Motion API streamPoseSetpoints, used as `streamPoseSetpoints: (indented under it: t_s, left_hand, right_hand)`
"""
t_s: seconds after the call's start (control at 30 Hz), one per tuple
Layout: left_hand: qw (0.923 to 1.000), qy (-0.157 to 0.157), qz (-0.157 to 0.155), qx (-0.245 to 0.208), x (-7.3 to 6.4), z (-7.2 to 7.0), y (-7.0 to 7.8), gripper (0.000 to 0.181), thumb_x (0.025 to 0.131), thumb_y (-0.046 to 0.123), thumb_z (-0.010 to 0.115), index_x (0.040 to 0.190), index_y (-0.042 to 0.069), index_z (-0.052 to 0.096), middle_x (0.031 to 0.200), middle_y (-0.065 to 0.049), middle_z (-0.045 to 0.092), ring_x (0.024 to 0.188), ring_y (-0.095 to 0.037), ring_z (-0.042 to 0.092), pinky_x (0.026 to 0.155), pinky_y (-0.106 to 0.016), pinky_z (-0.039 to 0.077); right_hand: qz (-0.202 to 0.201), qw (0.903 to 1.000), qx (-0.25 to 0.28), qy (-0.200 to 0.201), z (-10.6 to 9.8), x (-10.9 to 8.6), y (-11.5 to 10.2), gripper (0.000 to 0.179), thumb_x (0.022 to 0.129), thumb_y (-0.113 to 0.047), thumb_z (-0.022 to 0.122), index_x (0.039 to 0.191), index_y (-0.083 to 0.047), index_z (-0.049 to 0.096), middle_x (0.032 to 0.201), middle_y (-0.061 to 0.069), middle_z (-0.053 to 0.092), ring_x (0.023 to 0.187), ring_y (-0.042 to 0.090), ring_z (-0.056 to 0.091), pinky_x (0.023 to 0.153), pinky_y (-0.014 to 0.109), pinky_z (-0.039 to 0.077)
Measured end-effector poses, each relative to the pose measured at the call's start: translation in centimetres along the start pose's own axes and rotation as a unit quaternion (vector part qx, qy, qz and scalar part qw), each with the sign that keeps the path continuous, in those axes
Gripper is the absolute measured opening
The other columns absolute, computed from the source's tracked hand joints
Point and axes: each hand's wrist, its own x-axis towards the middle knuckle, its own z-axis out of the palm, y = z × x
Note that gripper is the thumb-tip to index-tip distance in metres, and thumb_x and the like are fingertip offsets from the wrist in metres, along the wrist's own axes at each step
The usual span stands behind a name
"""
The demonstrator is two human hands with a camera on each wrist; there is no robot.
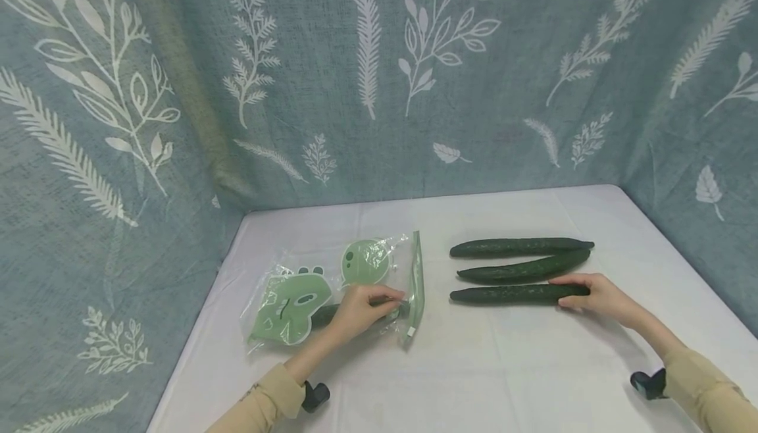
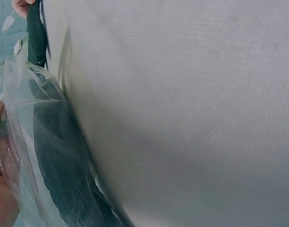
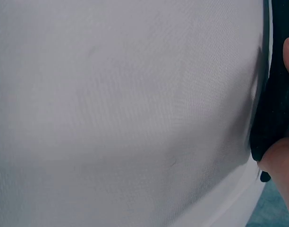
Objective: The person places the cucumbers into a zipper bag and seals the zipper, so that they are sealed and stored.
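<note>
On the left of the table lies a clear zip bag (image 1: 417,268) printed with a green cartoon dinosaur (image 1: 290,311). Inside it is a dark green cucumber (image 2: 64,156), partly hidden in the head view by my left hand (image 1: 360,311). That hand pinches the bag's film near its mouth, thumb and fingertips together. To the right, my right hand (image 1: 601,298) grips the right end of the nearest loose cucumber (image 1: 503,295), thumb on the near side and fingers on the far side. This cucumber lies level, pointing left toward the bag's mouth.
Two more cucumbers, one at the back (image 1: 515,247) and one in the middle (image 1: 521,270), lie just behind the gripped one. A white cloth covers the table (image 1: 474,380). Blue-green curtains (image 1: 331,77) with white leaf prints stand behind it and at both sides.
</note>
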Motion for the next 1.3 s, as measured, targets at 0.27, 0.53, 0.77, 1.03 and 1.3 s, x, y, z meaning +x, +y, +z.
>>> streamPoseSetpoints:
  t_s: [0.27,0.53,0.77,1.03,1.3]
  left_hand:
    - [1.0000,0.004,0.005,0.003,0.0,-0.2,-0.1,0.017,0.084,0.009,0.070,0.100,0.005,0.072,0.101,-0.005,0.074,0.097,-0.020,0.070,0.087,-0.021,0.056]
    - [0.9999,0.006,0.008,0.005,0.1,-0.1,0.0,0.017,0.083,0.009,0.070,0.100,0.004,0.072,0.101,-0.005,0.074,0.097,-0.020,0.070,0.087,-0.020,0.056]
    - [0.9999,0.007,0.007,0.005,0.1,-0.1,0.0,0.017,0.083,0.009,0.070,0.099,0.004,0.073,0.101,-0.005,0.074,0.096,-0.020,0.070,0.086,-0.020,0.056]
    - [0.9998,0.010,0.009,0.012,0.1,-0.1,0.1,0.016,0.083,0.008,0.070,0.099,0.004,0.073,0.100,-0.006,0.074,0.096,-0.020,0.071,0.086,-0.020,0.057]
    - [0.9999,0.012,0.007,0.008,0.1,0.0,0.1,0.016,0.083,0.009,0.070,0.099,0.005,0.073,0.100,-0.005,0.074,0.096,-0.020,0.071,0.086,-0.020,0.057]
  right_hand:
    - [0.027,0.9996,0.007,0.003,-0.1,-0.1,-0.6,0.049,0.085,-0.032,0.070,0.125,-0.005,0.061,0.128,0.021,0.059,0.107,-0.003,0.056,0.081,0.016,0.052]
    - [0.036,0.9988,0.033,-0.002,-0.4,-0.1,-0.6,0.051,0.087,-0.033,0.067,0.129,-0.005,0.057,0.135,0.026,0.052,0.096,-0.026,0.037,0.078,0.017,0.050]
    - [0.035,0.9987,0.038,0.004,-0.5,-0.2,-1.0,0.051,0.088,-0.031,0.067,0.130,-0.004,0.056,0.136,0.026,0.050,0.122,0.022,0.054,0.088,0.030,0.054]
    - [0.035,0.9981,0.049,0.008,-0.4,-0.2,-1.4,0.052,0.089,-0.030,0.066,0.131,-0.001,0.054,0.138,0.029,0.047,0.127,0.047,0.043,0.097,0.056,0.048]
    - [0.033,0.9981,0.050,0.012,0.1,0.2,-2.2,0.052,0.088,-0.031,0.067,0.130,-0.002,0.056,0.136,0.028,0.049,0.125,0.046,0.045,0.092,0.042,0.054]
